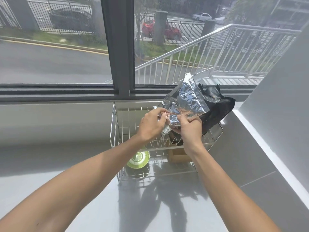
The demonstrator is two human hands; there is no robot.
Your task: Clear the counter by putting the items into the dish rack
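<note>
A two-tier wire dish rack (115,131) stands on the grey counter below the window. Above its upper tier, a crumpled silver foil bag (187,99) with a black plastic bag (217,108) behind it is held up. My left hand (153,125) pinches the foil's lower left edge. My right hand (190,129) grips its lower middle, fingers curled round the foil. A green bowl (138,160) sits in the rack's lower tier on the left. A wooden box (178,155) sits in the lower tier on the right, partly hidden by my right wrist.
The grey counter (83,164) stretches left and in front of the rack. A white wall and ledge (267,148) close in on the right. The window sill (58,94) runs directly behind the rack.
</note>
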